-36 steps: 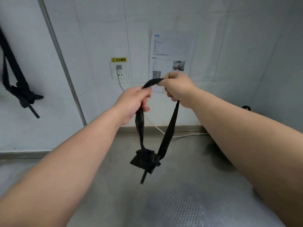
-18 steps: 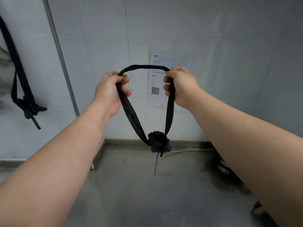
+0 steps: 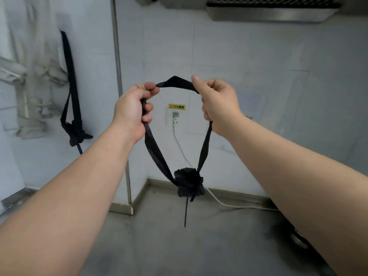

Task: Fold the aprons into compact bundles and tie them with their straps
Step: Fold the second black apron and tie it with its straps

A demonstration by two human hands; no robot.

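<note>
A person holds up a looped black strap (image 3: 175,83) before a white wall. The left hand (image 3: 133,108) is clenched around the loop's left run, and the right hand (image 3: 219,104) pinches its right run between thumb and curled fingers. The tied apron bundle (image 3: 189,182) hangs at the bottom of the loop, mid-frame, above the grey worktop (image 3: 179,248). At far left a second tied apron (image 3: 76,133) hangs on the wall beside a pale garment (image 3: 33,86). A wall socket (image 3: 175,117) with a white cable shows through the loop.
</note>
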